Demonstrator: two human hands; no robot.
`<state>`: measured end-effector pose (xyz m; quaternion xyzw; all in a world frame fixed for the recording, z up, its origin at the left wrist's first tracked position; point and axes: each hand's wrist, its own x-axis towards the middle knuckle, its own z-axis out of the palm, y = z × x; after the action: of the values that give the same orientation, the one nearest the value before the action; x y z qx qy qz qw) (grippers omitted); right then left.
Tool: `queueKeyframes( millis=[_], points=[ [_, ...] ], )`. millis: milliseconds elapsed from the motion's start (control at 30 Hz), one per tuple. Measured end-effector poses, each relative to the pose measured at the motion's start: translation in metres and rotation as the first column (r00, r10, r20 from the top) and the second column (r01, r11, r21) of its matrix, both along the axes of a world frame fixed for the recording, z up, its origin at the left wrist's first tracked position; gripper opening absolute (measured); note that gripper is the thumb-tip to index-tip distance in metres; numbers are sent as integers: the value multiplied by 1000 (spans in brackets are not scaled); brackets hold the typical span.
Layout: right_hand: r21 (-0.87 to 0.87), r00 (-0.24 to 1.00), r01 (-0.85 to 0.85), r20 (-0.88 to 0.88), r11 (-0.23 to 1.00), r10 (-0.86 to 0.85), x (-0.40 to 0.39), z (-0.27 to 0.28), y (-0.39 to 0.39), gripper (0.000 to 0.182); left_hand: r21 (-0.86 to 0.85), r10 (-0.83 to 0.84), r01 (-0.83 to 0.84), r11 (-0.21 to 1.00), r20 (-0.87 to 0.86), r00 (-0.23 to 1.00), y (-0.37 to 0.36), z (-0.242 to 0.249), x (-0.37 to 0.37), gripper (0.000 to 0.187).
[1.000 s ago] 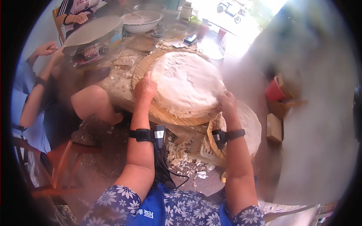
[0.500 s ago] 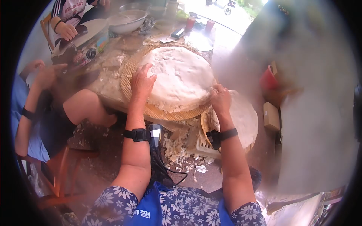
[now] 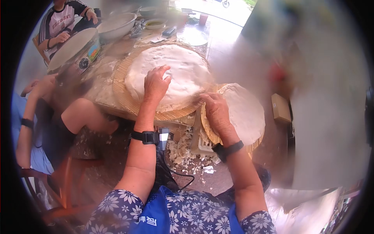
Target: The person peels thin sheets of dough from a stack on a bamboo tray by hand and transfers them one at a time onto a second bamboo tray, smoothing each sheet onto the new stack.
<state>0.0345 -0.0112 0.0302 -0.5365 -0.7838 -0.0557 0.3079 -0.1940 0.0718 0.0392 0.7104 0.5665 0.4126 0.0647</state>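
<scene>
A large round slab of white dough (image 3: 171, 66) with an uneven surface lies on a round woven bamboo tray (image 3: 121, 87) at the table edge. Over the dough's middle is my left hand (image 3: 156, 86), its fingers bent and thumb apart, with nothing in it. My right hand (image 3: 216, 112) has its fingers curled together, fingertips right at the dough's near right rim; what they pinch is hidden. Below and to the right, partly behind my right wrist, a second white dough round (image 3: 243, 113) rests on another woven tray (image 3: 206, 126).
White crumbs (image 3: 183, 152) litter the floor below the table. A large basin (image 3: 117, 26), a bowl of yellowish liquid (image 3: 154, 23) and a red cup (image 3: 203, 19) stand at the back. One person (image 3: 64, 19) sits far left; another person's knee (image 3: 83, 113) is close by. A cardboard box (image 3: 281, 108) is at right.
My left hand has moved from the dough's left edge in over its surface. My right hand has shifted left and down along the right rim. The view has turned slightly.
</scene>
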Motion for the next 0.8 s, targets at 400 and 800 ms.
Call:
queueKeyframes(
  millis=[400,800],
  points=[
    [-350,765,490,-266,798,-586,263,-77,-92,19,-62,-371,369,927,-10,929,-33,8,102,30],
    [-784,494,341,-320,519,-808,337,-146,-112,24,-631,-164,535,562,548,820,-54,-110,202,41]
  ],
)
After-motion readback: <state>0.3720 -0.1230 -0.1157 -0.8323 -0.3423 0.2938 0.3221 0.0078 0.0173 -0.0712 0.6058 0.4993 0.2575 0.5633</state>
